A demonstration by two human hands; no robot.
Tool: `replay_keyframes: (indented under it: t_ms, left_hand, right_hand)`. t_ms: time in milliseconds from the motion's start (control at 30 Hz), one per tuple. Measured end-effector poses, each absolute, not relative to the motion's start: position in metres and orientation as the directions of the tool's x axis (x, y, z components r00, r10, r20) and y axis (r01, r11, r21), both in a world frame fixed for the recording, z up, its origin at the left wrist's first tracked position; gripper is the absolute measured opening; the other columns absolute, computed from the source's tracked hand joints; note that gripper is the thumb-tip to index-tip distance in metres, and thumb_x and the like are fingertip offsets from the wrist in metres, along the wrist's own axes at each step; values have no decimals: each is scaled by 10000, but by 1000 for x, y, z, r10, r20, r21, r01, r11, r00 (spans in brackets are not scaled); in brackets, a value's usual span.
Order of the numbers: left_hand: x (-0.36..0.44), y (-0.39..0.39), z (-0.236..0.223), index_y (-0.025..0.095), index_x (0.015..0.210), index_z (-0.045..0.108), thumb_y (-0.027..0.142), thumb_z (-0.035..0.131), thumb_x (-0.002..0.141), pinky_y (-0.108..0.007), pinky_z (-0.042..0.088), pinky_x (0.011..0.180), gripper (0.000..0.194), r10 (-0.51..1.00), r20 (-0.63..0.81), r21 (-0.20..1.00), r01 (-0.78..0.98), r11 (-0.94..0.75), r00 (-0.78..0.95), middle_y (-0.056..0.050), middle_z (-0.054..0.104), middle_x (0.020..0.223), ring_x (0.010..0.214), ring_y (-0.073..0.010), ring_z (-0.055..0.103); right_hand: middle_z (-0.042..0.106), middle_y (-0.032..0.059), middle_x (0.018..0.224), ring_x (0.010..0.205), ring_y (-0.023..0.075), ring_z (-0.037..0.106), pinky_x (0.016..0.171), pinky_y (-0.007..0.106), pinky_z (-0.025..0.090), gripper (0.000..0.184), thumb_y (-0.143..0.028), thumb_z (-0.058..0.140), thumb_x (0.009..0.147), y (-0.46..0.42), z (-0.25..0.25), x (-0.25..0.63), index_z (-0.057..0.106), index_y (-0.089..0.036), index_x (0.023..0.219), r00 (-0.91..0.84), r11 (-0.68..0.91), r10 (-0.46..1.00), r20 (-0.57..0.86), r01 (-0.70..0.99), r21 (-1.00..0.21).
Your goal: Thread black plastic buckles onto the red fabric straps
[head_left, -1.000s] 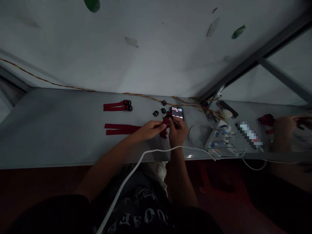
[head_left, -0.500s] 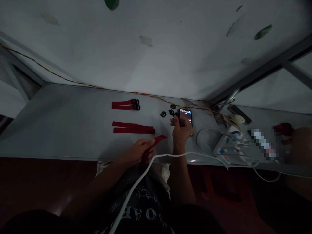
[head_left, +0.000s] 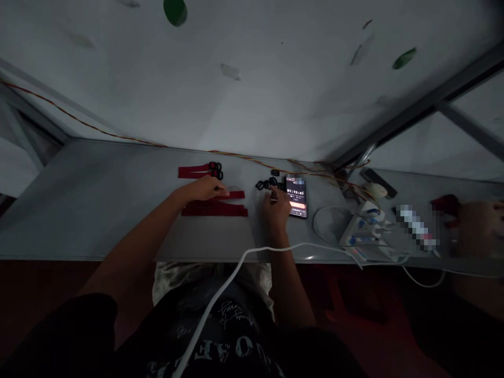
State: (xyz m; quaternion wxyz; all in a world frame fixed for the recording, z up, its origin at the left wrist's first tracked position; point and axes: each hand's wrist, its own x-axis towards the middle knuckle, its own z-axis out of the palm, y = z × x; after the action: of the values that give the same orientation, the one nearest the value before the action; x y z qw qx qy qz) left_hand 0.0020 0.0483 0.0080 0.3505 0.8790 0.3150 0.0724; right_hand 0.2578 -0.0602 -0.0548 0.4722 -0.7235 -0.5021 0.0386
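Observation:
My left hand [head_left: 205, 189] lies flat with its fingertips over the red webbing straps [head_left: 214, 210] on the grey table [head_left: 98, 220]. My right hand [head_left: 274, 207] is at a cluster of several black plastic buckles [head_left: 266, 184], beside a lit phone [head_left: 296, 195]. Its fingers hide part of that cluster, so I cannot tell whether they hold a buckle. Farther back, another red strap [head_left: 196, 171] lies with black buckles [head_left: 216, 170] on its end.
A white cable [head_left: 252, 252] crosses the table's front edge. A power strip with plugs [head_left: 364, 233] stands right of the phone. Along the back runs a thin orange wire [head_left: 236, 155]. At far right, another person's hand [head_left: 478, 228] is next to a dark red item [head_left: 444, 205].
My left hand has moved up and left, and the strap it held now lies with the other red straps. My right hand has moved left, from the phone to the buckles.

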Motion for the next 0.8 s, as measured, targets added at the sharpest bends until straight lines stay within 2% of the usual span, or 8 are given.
replay_keyframes:
  t_ms: [67,133,233,333,433,567,700,800]
  left_hand:
    - [3,57,-3,193,960,787,378,687,918,-292,451,792,215,660,-5,529,562,-636,751,-70,704,919,836,-207,639]
    - [-1,60,-11,192,1099,765,330,696,916,-337,474,923,240,719,95,429,623,-654,689,-116,685,1117,1017,-249,643]
    - [-12,61,-16,184,1184,724,279,670,937,-403,442,1062,270,793,171,339,720,-605,585,-141,649,1242,1190,-296,585]
    - [-18,63,-18,164,1252,671,278,705,919,-451,413,1109,353,853,161,298,800,-521,496,-165,649,1292,1247,-333,551]
    - [-19,67,-20,154,1335,596,261,702,922,-469,420,1093,439,887,108,301,835,-460,449,-175,669,1295,1246,-339,557]
    - [-17,74,-23,161,1356,575,248,703,912,-451,433,1079,470,879,77,291,832,-472,471,-156,694,1263,1232,-326,579]
    - [-15,78,-24,151,1285,639,288,699,903,-446,440,1082,410,861,101,331,799,-502,498,-146,710,1200,1203,-324,600]
    - [-13,76,-19,144,1196,692,258,679,897,-436,445,1095,320,848,139,363,771,-524,511,-148,705,1188,1182,-308,611]
  right_hand:
    - [740,166,1076,769,185,666,747,351,580,342,-294,542,934,-69,-56,249,751,-115,1138,398,44,804,441,700,-713]
    - [738,157,1098,867,205,680,838,383,585,313,-293,536,969,-76,-58,239,759,-147,1133,267,144,854,447,703,-696]
    - [686,162,1324,1196,254,619,1059,459,503,306,-298,554,1002,-83,-60,222,742,-208,1226,46,266,898,438,737,-622]
    - [547,128,1545,1395,317,460,1136,536,393,384,-347,565,1021,-83,-58,203,661,-273,1385,-93,264,935,343,829,-494]
    - [524,96,1571,1429,368,392,1126,592,324,404,-411,517,1045,-79,-52,186,629,-322,1424,-128,207,967,222,901,-382]
    - [514,97,1560,1407,382,383,1094,624,287,432,-484,395,1076,-74,-39,167,632,-351,1412,-85,116,989,119,950,-289]
    - [514,138,1520,1344,365,421,1063,609,302,458,-507,365,1076,-72,-29,152,622,-350,1421,-42,66,995,94,963,-263]
    - [553,151,1454,1289,355,468,1055,611,326,426,-494,429,1060,-70,-28,148,654,-335,1385,-35,71,992,122,951,-300]
